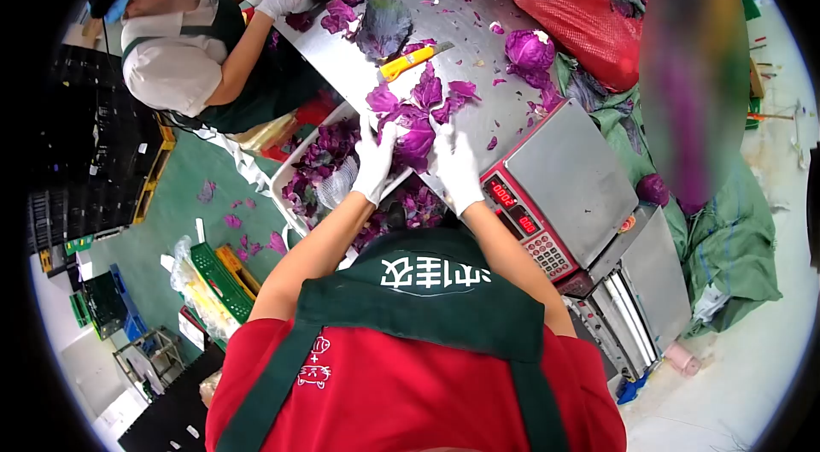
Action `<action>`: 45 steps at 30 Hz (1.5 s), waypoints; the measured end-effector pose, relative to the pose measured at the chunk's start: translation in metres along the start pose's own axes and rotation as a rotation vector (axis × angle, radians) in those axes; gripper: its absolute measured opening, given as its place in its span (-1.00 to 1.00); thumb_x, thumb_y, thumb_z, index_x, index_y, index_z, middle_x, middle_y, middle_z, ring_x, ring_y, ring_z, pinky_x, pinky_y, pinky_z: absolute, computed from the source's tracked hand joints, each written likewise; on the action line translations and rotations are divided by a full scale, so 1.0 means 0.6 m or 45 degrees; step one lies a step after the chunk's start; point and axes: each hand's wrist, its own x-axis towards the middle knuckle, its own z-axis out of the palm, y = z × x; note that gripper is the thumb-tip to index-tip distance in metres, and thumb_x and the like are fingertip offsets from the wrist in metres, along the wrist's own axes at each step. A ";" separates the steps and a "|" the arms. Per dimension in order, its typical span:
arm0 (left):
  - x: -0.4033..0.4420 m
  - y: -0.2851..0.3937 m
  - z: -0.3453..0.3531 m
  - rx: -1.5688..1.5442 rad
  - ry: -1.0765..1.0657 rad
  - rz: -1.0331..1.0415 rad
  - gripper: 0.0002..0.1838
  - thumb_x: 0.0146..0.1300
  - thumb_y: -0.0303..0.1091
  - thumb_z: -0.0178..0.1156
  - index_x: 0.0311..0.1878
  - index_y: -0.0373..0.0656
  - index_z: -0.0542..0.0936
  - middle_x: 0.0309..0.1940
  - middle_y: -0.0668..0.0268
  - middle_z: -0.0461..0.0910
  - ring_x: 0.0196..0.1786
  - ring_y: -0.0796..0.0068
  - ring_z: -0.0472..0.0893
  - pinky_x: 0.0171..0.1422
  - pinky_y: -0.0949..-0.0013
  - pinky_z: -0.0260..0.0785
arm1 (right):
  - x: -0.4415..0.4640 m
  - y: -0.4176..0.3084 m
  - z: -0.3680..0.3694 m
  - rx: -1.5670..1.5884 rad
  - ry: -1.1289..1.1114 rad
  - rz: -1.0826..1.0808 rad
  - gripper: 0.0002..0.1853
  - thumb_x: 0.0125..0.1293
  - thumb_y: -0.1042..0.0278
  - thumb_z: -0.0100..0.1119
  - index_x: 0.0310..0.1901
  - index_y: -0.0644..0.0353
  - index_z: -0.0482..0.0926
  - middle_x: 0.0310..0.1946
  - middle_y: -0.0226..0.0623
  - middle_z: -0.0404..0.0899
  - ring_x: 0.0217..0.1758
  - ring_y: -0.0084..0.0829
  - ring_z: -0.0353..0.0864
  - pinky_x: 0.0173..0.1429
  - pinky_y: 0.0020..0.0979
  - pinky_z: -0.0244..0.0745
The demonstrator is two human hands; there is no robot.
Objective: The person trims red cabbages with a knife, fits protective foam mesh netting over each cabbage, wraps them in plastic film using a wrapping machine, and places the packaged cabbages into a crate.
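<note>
A purple cabbage with loosened outer leaves is held between my two white-gloved hands at the near edge of the metal table. My left hand grips its left side, and my right hand is against its right side. Just beyond the cabbage lies a yellow cutter knife, beside a large dark leaf. Below my hands, a white bin holds many purple leaves and something pale and netted. Another purple cabbage sits farther right on the table.
A red scale stands close to my right hand. Red mesh sacks lie at the table's far right. At the left, a co-worker in white gloves handles cabbage leaves. Green sacks stand right of the scale; crates are at lower left.
</note>
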 end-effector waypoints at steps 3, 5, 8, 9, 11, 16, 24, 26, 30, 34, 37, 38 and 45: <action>0.013 0.024 -0.033 0.729 -0.167 0.686 -0.01 0.08 -0.03 0.37 0.50 -0.06 0.06 0.36 -0.18 0.16 0.44 -0.14 0.11 0.51 0.08 0.01 | -0.001 -0.002 0.031 -0.437 0.100 -0.301 -0.51 0.34 0.20 0.02 0.23 0.31 0.37 -0.01 0.06 0.54 0.04 -0.10 0.54 0.18 -0.18 0.39; 0.011 0.018 -0.049 0.650 -0.450 0.643 0.10 -0.08 -0.03 0.47 0.49 -0.09 0.07 0.39 -0.14 0.13 0.46 -0.13 0.09 0.54 0.09 -0.03 | 0.001 0.009 0.016 -0.343 0.069 -0.218 -0.52 0.34 0.20 0.02 0.20 0.32 0.41 -0.08 0.03 0.54 0.01 -0.08 0.52 0.17 -0.17 0.38; 0.007 0.037 -0.040 0.868 -0.328 0.678 0.17 -0.24 -0.02 0.53 0.45 -0.16 0.12 0.29 -0.10 0.25 0.34 -0.11 0.24 0.45 0.07 0.12 | 0.037 -0.007 0.007 -0.344 -0.030 -0.417 -0.55 0.33 0.21 0.03 0.16 0.30 0.47 -0.09 0.02 0.54 -0.02 -0.06 0.52 0.17 -0.17 0.38; -0.001 0.039 -0.035 0.945 -0.240 0.624 0.16 -0.25 -0.02 0.53 0.44 -0.18 0.13 0.24 -0.09 0.29 0.28 -0.10 0.30 0.40 0.06 0.18 | 0.045 -0.008 0.005 -0.528 0.060 -0.568 -0.55 0.35 0.12 0.03 0.15 0.25 0.51 -0.09 0.06 0.54 0.00 0.01 0.52 0.16 -0.15 0.40; -0.018 0.042 -0.015 1.106 -0.063 0.648 0.15 -0.26 0.02 0.51 0.40 -0.24 0.16 0.16 -0.06 0.34 0.18 -0.05 0.36 0.27 0.06 0.26 | 0.031 -0.038 -0.003 -0.807 0.037 -0.495 -0.51 0.40 0.02 -0.05 0.20 0.16 0.48 -0.08 0.11 0.56 0.01 0.06 0.54 0.14 -0.10 0.41; -0.037 0.041 0.024 1.215 0.133 0.650 0.04 -0.16 0.00 0.46 0.36 -0.29 0.22 0.15 -0.06 0.37 0.16 -0.06 0.38 0.23 0.04 0.28 | -0.010 -0.077 -0.002 -1.007 -0.123 -0.382 -0.44 0.44 -0.03 -0.15 0.37 0.04 0.27 -0.07 0.09 0.60 -0.07 0.05 0.61 0.01 -0.06 0.49; -0.039 0.047 0.037 1.282 0.166 0.668 0.00 -0.13 0.02 0.42 0.34 -0.30 0.25 0.11 -0.02 0.41 0.12 -0.02 0.41 0.19 0.06 0.30 | 0.001 -0.057 -0.002 -1.310 -0.084 -0.468 -0.41 0.44 -0.02 -0.16 0.45 -0.10 0.09 -0.26 -0.03 0.67 -0.35 -0.01 0.67 -0.28 -0.04 0.54; -0.043 0.047 0.044 1.342 0.208 0.664 0.01 -0.12 0.06 0.41 0.35 -0.30 0.25 0.10 0.00 0.42 0.12 0.00 0.41 0.16 0.07 0.31 | 0.009 -0.056 0.000 -1.300 -0.057 -0.445 -0.42 0.44 -0.03 -0.17 0.44 -0.13 0.11 -0.31 -0.04 0.67 -0.37 -0.01 0.67 -0.29 -0.04 0.54; -0.050 0.046 0.059 1.362 0.268 0.630 0.05 -0.14 0.08 0.42 0.38 -0.28 0.22 0.12 0.00 0.40 0.15 0.00 0.38 0.15 0.04 0.29 | 0.017 -0.046 0.006 -1.178 0.044 -0.426 -0.49 0.46 -0.05 -0.23 0.38 -0.16 0.20 -0.39 -0.01 0.66 -0.38 0.02 0.66 -0.30 -0.01 0.52; -0.061 0.037 0.068 1.381 0.276 0.603 0.14 -0.22 -0.01 0.50 0.42 -0.25 0.15 0.21 0.04 0.34 0.21 0.01 0.34 0.19 0.04 0.29 | 0.044 -0.050 0.002 -0.822 0.244 -0.181 -0.53 0.48 -0.12 -0.31 0.26 -0.13 0.35 -0.24 0.18 0.62 -0.12 0.19 0.61 -0.01 0.07 0.45; -0.062 0.014 0.041 1.174 0.239 0.702 0.13 -0.22 -0.06 0.50 0.42 -0.26 0.13 0.20 -0.05 0.33 0.21 -0.07 0.32 0.30 0.03 0.22 | 0.145 -0.024 -0.028 -0.730 0.185 -0.311 -0.45 0.47 -0.11 -0.28 0.19 0.16 0.43 -0.09 0.10 0.61 -0.01 0.17 0.57 0.03 0.01 0.44; -0.054 0.015 0.029 1.102 0.200 0.685 0.13 -0.21 -0.09 0.50 0.43 -0.27 0.12 0.19 -0.08 0.32 0.21 -0.10 0.31 0.34 0.05 0.19 | 0.157 -0.022 -0.028 -0.673 0.140 -0.267 -0.44 0.46 -0.11 -0.25 0.19 0.20 0.43 -0.07 0.09 0.60 -0.01 0.09 0.58 -0.02 -0.04 0.46; -0.021 0.041 -0.010 0.278 -0.101 0.056 0.12 -0.10 0.01 0.52 0.37 -0.48 0.13 0.24 -0.11 0.27 0.23 0.20 0.40 0.30 0.22 0.34 | 0.116 -0.039 0.008 -0.162 -0.098 0.071 -0.42 0.28 0.17 0.25 0.23 0.34 0.38 0.11 -0.08 0.52 0.11 -0.26 0.53 0.24 -0.31 0.39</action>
